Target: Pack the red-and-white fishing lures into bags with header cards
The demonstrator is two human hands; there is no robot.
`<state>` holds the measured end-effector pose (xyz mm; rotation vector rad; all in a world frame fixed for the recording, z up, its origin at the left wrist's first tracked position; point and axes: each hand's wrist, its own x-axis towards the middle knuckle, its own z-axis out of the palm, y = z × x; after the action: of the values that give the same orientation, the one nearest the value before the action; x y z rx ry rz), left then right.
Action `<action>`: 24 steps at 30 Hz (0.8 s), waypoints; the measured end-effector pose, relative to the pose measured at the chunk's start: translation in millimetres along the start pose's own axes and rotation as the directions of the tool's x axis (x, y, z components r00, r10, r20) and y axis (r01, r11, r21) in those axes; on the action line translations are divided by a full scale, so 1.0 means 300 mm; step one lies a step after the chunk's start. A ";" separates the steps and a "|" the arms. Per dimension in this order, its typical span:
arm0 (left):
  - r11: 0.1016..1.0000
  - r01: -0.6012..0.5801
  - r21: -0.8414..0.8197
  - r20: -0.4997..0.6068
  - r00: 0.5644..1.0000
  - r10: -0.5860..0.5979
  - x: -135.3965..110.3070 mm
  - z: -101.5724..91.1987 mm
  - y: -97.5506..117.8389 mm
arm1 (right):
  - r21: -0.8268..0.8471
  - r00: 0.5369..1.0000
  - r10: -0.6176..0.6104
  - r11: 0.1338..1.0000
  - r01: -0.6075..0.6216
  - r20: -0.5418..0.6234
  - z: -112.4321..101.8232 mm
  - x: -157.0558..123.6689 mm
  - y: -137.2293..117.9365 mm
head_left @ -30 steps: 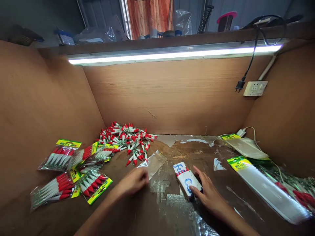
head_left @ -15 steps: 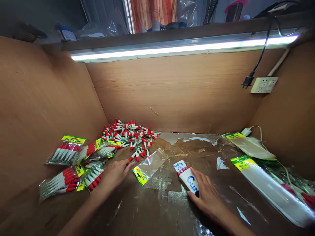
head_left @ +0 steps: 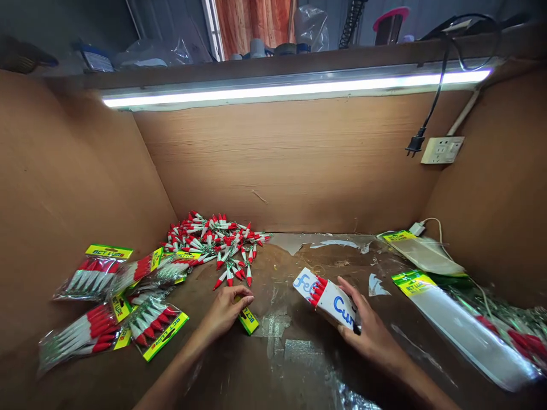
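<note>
My right hand [head_left: 365, 324] is wrapped round a small white box [head_left: 337, 307] with blue handwriting on it, tilted above the table. Red tips of several fishing lures [head_left: 317, 291] stick out of the box's open end. My left hand [head_left: 228, 310] has its thumb and fingers pinched together at a clear plastic bag with a yellow header [head_left: 248, 322]. Most of the bag's clear part is hidden by the hand. Just behind my left hand lies a large pile of red-and-white lures [head_left: 209, 236].
Filled lure bags [head_left: 92, 273] lie in a group at the left. A stack of flat, clear bags [head_left: 461, 330] with yellow headers lies at the right, beside more lures [head_left: 525, 341]. A black plug [head_left: 415, 142] hangs near the wall socket [head_left: 442, 150].
My left hand has moved right and closed at the clear bag. The white box has been raised and tilted by my right hand, showing more red tips. The view has shifted slightly.
</note>
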<state>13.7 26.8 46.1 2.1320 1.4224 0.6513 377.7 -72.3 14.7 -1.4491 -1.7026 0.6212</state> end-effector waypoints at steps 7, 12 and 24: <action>0.990 0.023 0.138 0.309 0.949 -0.065 -0.009 0.005 0.062 | 0.055 0.999 -0.023 0.998 0.021 0.048 -0.027 0.012 0.017; 0.961 -0.010 0.277 0.279 0.958 -0.070 0.053 0.141 0.176 | 0.042 1.000 0.020 0.999 -0.020 0.015 -0.032 0.027 0.042; 0.979 -0.052 0.198 0.087 0.996 0.035 0.043 0.022 0.111 | 0.172 0.999 -0.032 0.985 0.030 0.008 -0.104 0.013 -0.019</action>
<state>45.5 26.8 63.6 2.3218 1.4526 0.4446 399.8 -73.9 37.6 -1.2977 -1.6342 0.7410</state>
